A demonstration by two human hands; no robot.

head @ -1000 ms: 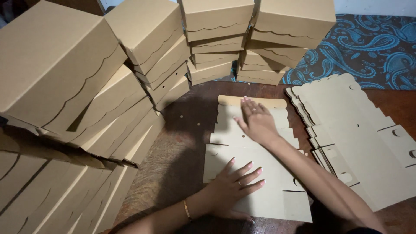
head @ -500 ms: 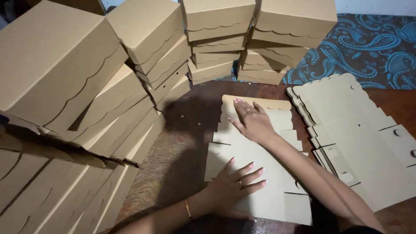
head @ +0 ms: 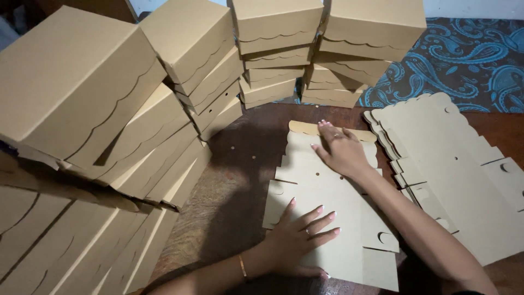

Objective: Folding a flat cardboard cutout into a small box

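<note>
Both hands lie palm-down and spread wide, gripping nothing: the left hand [head: 299, 236] presses the near end of a flat cardboard blank [head: 327, 207], the right hand [head: 341, 150] its far end. The blank rests on the dark wooden table [head: 234, 180], long axis running near to far, scalloped edge pointing away.

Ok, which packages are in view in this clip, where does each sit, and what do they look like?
Flat box blank: centre of the wooden table, plain brown die-cut cardboard, under the left hand and right hand.
Stack of flat blanks: right side, brown, scalloped edges.
Assembled boxes: leaning stacks at left, brown, rectangular, wavy-edged lids.
Rear box stacks: top centre, same brown.
No labels, signs or screens.
</note>
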